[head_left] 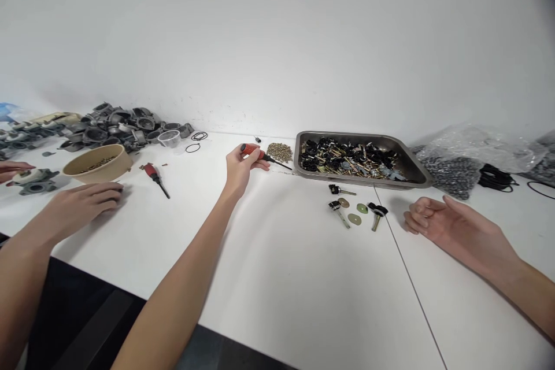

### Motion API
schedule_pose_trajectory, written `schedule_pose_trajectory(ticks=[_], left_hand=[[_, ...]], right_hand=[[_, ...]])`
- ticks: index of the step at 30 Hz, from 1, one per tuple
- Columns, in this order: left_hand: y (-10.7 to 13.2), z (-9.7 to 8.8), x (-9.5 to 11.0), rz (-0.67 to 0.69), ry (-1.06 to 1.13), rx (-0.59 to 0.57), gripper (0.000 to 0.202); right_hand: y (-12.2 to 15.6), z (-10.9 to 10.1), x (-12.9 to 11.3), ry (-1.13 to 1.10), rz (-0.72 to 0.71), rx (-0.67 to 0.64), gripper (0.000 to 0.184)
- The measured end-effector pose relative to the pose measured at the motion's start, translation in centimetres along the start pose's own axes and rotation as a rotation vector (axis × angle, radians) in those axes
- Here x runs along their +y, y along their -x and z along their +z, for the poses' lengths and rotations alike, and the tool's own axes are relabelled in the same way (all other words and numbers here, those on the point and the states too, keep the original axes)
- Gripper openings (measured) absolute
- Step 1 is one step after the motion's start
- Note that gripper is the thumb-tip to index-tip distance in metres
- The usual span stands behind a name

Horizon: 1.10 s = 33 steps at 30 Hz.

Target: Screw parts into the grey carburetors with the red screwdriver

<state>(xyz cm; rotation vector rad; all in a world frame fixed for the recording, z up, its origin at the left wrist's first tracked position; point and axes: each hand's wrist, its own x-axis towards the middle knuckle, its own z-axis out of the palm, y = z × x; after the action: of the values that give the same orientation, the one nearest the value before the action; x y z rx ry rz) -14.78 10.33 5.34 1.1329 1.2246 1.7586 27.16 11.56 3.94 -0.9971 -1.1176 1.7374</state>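
A red-handled screwdriver [254,151] is held in my left hand [241,169], its dark shaft pointing right, beside a small heap of brass-coloured screws [280,152]. Palm turned inward, my right hand [451,231] hovers at the table's right side with loosely curled fingers, thumb apart and nothing in it. Between my hands lie three black-headed parts with metal stems, one of them a black-headed part [377,215] nearest my right hand. Among them are several flat greenish-brass discs [354,219].
Behind these parts stands a metal tray [364,184] full of black and brass pieces. Bagged grey parts [451,170] and black rings [496,176] lie right. At left, a co-worker's hand [82,208] rests near a beige bowl [102,170], another screwdriver [156,179] and piled grey housings [117,127].
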Motion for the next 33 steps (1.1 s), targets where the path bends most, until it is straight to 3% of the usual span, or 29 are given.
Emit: schedule_pose_trajectory(ticks=[12,25,33], left_hand=[[0.03,-0.12,0.54,0.0,0.019,0.015,0.035],[0.34,0.14,0.65,-0.012,0.093,-0.082,0.028],[0.27,0.1,0.61,-0.002,0.081,-0.077,0.027]], right_hand=[[0.19,0.2,-0.2,0.019,-0.014,-0.032,0.033],[0.3,0.76,-0.26,0.032,-0.022,-0.031,0.036],[0.36,0.58,-0.29,0.049,-0.018,-0.037,0.038]])
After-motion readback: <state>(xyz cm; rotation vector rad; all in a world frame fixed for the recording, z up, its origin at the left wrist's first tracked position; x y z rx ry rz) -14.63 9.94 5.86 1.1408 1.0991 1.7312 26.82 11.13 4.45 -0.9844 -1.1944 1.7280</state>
